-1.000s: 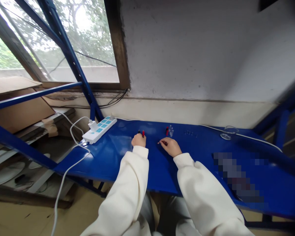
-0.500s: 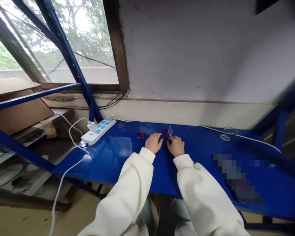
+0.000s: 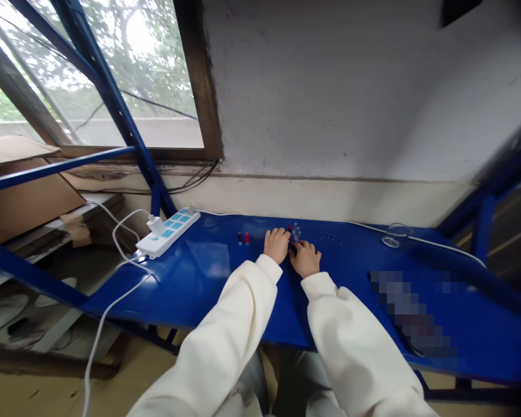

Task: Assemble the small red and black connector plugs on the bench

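Observation:
My left hand [image 3: 276, 245] is over the blue tabletop, fingers curled, their tips beside a small red piece [image 3: 290, 229]. What its fingertips pinch, if anything, is hidden. Close to its right, my right hand [image 3: 305, 259] is closed on a small black piece [image 3: 292, 248]. Just beyond both hands stands a little group of clear pieces [image 3: 296, 230]. Farther left on the table are a small black cylinder [image 3: 239, 237] and a small red cylinder [image 3: 247, 238], each upright with a pale lower end. Several tiny clear pieces [image 3: 330, 237] lie to the right.
A white power strip [image 3: 167, 233] with a plug and trailing cable lies on the table's left end. Toward the back right are clear round items [image 3: 391, 241] near a white cable. A blurred-out dark object [image 3: 410, 313] lies at front right. Blue frame posts [image 3: 156, 200] flank the table.
My left hand has moved right and its fingers have closed in toward the red piece. My right hand stays near the same place with the black piece. The whole view has shifted slightly.

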### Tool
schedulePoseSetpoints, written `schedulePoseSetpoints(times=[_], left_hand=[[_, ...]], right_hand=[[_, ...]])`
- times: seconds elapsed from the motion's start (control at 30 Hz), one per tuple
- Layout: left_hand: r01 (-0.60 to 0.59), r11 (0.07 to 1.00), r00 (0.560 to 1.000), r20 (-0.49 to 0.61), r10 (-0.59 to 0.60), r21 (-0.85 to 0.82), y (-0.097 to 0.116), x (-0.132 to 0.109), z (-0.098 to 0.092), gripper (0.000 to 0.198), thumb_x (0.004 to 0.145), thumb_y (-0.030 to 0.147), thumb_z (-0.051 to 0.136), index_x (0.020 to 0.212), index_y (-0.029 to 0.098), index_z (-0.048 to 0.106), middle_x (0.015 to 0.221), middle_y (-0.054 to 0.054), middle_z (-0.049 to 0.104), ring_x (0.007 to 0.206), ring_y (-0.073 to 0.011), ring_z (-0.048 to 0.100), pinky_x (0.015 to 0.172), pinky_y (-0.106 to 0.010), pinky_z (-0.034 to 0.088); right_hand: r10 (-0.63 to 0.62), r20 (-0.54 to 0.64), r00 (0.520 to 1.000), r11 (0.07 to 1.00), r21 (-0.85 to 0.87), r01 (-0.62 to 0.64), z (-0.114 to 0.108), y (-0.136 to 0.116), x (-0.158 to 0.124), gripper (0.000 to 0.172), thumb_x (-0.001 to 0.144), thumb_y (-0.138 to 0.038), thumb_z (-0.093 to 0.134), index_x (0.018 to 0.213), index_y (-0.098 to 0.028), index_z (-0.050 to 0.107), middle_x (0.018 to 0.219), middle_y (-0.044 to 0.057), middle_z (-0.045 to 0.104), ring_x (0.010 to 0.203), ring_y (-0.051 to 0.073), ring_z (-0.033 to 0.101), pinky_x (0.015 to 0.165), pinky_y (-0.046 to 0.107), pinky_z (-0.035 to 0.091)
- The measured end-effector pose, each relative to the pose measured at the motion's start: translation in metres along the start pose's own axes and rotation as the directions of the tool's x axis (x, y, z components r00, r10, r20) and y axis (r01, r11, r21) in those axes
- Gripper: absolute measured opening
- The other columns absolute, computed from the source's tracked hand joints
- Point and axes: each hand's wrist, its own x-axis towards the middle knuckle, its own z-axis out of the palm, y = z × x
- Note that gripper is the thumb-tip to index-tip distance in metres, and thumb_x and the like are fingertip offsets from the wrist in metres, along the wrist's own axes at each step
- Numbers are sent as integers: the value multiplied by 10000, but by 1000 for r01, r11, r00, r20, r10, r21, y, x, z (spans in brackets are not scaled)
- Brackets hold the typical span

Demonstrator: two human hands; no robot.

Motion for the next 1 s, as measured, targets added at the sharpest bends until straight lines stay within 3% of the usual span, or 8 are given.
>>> schedulePoseSetpoints(times=[0.13, 0.27, 0.5, 0.6, 0.8, 1.0], left_hand=[[31, 997, 999, -40, -34, -76, -2, 2, -4, 147, 799, 172, 424, 836, 170, 566, 876, -83, 576, 886, -204, 490, 788, -359, 322], [86, 958, 983, -131, -125, -272, -12, -5, -8, 58, 748, 182, 517, 772, 178, 569, 800, -46, 604, 801, -174, 530, 744, -321, 365], [163, 737, 890, -225, -397, -655, -32, -29, 4, 96, 727, 248, 539, 767, 162, 551, 753, -28, 603, 604, -96, 519, 615, -234, 431], [144, 701, 868, -251, -428, -698, -34, -34, 10, 109, 718, 255, 546, 769, 159, 546, 745, -27, 595, 596, -91, 515, 619, -236, 438], [139, 687, 883, -225, -413, -714, -29, -35, 9, 91, 711, 241, 545, 752, 159, 547, 723, -20, 583, 579, -85, 500, 606, -233, 439], [134, 669, 858, -252, -448, -731, -29, -35, 9, 114, 722, 264, 532, 764, 158, 540, 731, -23, 578, 588, -89, 501, 607, -237, 438]], right_hand=[[14, 4, 1000, 1000, 0, -14, 3, 1, 1, 351, 803, -328, 410, 1106, -207, 541, 1182, 115, 478, 1074, 246, 382, 840, 418, 280], [24, 13, 1000, 1000, 5, -24, 7, 2, 3, 376, 810, -344, 396, 1141, -216, 518, 1223, 108, 448, 1110, 246, 353, 869, 425, 263], [47, 29, 998, 998, 33, -48, 11, 2, 4, 416, 814, -359, 377, 1194, -222, 474, 1269, 75, 418, 1157, 235, 315, 934, 457, 211], [55, 40, 998, 998, 37, -57, 13, 3, 5, 421, 812, -364, 377, 1199, -224, 469, 1276, 69, 411, 1165, 229, 309, 944, 451, 208], [53, 67, 996, 998, 35, -55, 10, 4, 5, 420, 817, -360, 371, 1206, -228, 458, 1286, 64, 404, 1176, 226, 297, 955, 458, 198], [-24, 92, 995, 999, 28, 22, 4, 4, 1, 390, 832, -346, 371, 1188, -221, 470, 1255, 81, 432, 1143, 236, 341, 919, 482, 244]])
